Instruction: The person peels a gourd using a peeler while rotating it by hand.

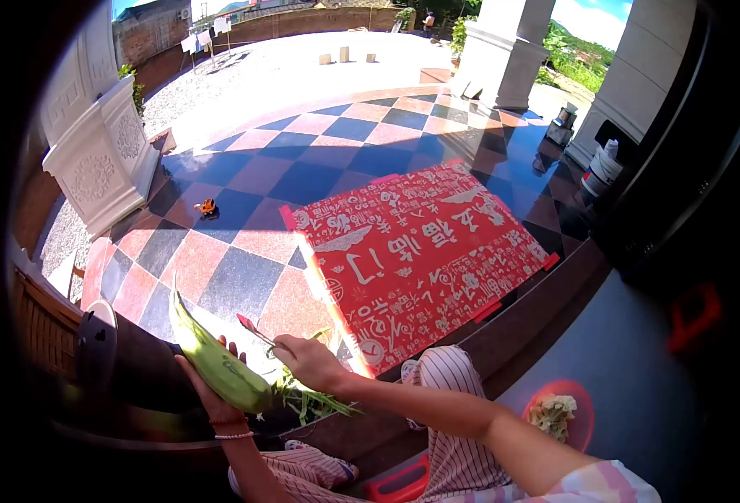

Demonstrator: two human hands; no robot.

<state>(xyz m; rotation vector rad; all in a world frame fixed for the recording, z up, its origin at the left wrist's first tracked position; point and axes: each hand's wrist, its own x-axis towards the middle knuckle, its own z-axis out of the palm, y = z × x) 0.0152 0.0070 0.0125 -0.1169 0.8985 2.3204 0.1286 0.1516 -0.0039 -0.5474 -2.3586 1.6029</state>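
A long, pale-green gourd (219, 362) with a pointed upper end lies slanted in my left hand (210, 390). My left fingers wrap round it from below and behind, their tips showing past its right side. My right hand (307, 362) is closed on a small peeler (252, 329) with a red end and a thin metal part, just right of the gourd and apart from its skin. Green peel strips (315, 402) hang and lie beneath my right hand, around the gourd's lower end.
A red doormat (424, 260) with white characters covers the checkered tiles (240, 281) ahead. A dark bin (97, 344) stands at left. By my right leg is a red bowl (584, 419) with pale florets (552, 415). A small orange object (208, 207) lies farther off.
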